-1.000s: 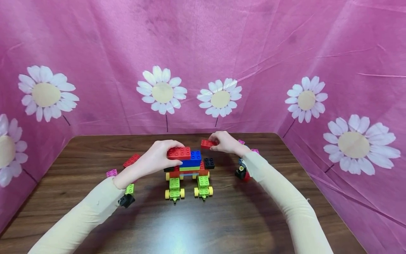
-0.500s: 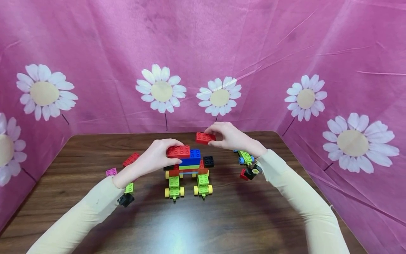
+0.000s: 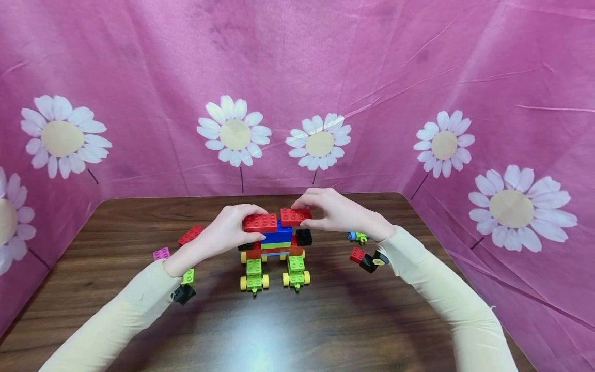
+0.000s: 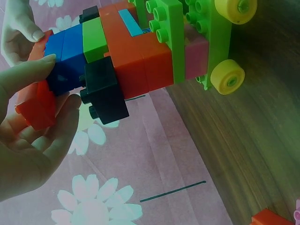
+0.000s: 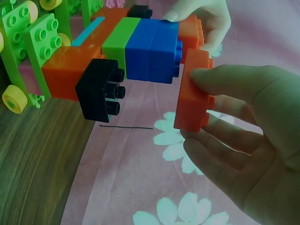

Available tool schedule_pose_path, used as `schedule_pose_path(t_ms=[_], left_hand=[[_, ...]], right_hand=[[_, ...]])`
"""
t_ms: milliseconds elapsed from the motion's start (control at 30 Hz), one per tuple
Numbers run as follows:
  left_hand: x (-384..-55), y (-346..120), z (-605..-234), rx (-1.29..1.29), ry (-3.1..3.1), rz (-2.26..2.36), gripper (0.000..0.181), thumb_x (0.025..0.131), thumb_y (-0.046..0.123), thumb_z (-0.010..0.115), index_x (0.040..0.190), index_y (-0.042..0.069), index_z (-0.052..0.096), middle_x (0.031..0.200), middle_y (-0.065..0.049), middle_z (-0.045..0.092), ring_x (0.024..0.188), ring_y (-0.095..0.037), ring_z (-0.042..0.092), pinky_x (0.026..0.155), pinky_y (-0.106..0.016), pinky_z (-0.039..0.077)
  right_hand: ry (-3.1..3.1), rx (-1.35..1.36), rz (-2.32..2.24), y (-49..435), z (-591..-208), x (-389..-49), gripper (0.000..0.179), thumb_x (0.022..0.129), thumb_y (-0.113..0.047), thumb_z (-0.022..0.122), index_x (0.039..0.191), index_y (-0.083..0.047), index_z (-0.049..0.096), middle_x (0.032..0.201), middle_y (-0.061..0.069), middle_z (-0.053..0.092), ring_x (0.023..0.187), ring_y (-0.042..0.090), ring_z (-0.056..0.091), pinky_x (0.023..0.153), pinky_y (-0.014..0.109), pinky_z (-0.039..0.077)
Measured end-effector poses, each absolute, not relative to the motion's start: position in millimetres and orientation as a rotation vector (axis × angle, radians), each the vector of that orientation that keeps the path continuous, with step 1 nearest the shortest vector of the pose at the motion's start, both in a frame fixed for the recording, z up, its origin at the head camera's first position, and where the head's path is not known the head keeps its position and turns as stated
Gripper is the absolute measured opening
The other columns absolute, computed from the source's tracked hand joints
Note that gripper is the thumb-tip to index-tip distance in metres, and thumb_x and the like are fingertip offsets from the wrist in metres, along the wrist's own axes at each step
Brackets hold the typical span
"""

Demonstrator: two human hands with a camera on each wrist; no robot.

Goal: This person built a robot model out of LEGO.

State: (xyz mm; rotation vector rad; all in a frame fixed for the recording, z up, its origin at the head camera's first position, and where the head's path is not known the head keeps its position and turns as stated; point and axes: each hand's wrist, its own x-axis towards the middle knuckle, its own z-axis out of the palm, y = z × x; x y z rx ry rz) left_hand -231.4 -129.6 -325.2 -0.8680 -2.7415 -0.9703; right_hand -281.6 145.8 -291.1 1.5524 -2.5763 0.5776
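Observation:
A toy brick build stands mid-table, with blue bricks above a green layer, red bricks and yellow-wheeled green bases. Black bricks jut out at both sides. My left hand grips a red toy brick on the left part of the blue top, thumb against the blue side. Between thumb and fingers, my right hand holds another red brick over the right blue studs. In the right wrist view, a small gap separates it from those studs.
Left of the build lie a red brick, a pink brick, a green brick and a black piece. On the right are a red brick, a black piece and a partly hidden blue-wheeled piece. A pink flowered cloth hangs behind.
My right hand rose slightly with its red brick, then came left and down over the blue bricks beside the other red brick. The left hand has stayed in place.

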Motion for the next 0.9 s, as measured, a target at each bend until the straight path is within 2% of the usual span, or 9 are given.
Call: schedule_pose_path(t_ms=[233, 500, 733, 900], left_hand=[[-233.7, -129.1, -327.5, -0.873, -2.717, -0.936, 0.040, 0.078, 0.017, 0.084, 0.114, 0.007, 0.069, 0.099, -0.005, 0.074, 0.077, -0.011, 0.060, 0.071, -0.028, 0.051], [-233.7, -130.3, -327.4, -0.892, -2.714, -0.936, 0.040, 0.079, 0.019, 0.084, 0.115, 0.007, 0.069, 0.100, -0.005, 0.074, 0.078, -0.012, 0.059, 0.072, -0.028, 0.051], [-234.0, -130.7, -328.1, -0.894, -2.708, -0.933, 0.040, 0.079, 0.020, 0.084, 0.114, 0.006, 0.070, 0.099, -0.005, 0.074, 0.076, -0.010, 0.059, 0.070, -0.027, 0.050], [-234.5, -130.6, -328.1, -0.886, -2.717, -0.942, 0.040, 0.079, 0.021, 0.084, 0.114, 0.007, 0.070, 0.096, -0.004, 0.074, 0.073, -0.009, 0.057, 0.067, -0.025, 0.048]], right_hand=[[-2.552, 1.591, 0.553, 141.1, -293.3, -280.4, 0.030, 0.087, -0.020, 0.076, 0.115, -0.011, 0.070, 0.108, 0.001, 0.070, 0.095, 0.010, 0.064, 0.087, 0.029, 0.056], [-2.542, 1.596, 0.552, 135.7, -293.7, -277.9, 0.029, 0.087, -0.019, 0.076, 0.113, -0.009, 0.070, 0.107, 0.002, 0.069, 0.093, 0.012, 0.063, 0.087, 0.030, 0.056], [-2.517, 1.594, 0.596, 127.9, -298.9, -275.9, 0.030, 0.088, -0.021, 0.075, 0.113, -0.006, 0.069, 0.106, 0.006, 0.070, 0.079, 0.013, 0.058, 0.070, 0.031, 0.054], [-2.506, 1.563, 0.595, 121.8, -299.0, -270.7, 0.026, 0.090, -0.020, 0.074, 0.111, -0.007, 0.071, 0.104, 0.004, 0.072, 0.081, 0.011, 0.062, 0.074, 0.026, 0.055]])
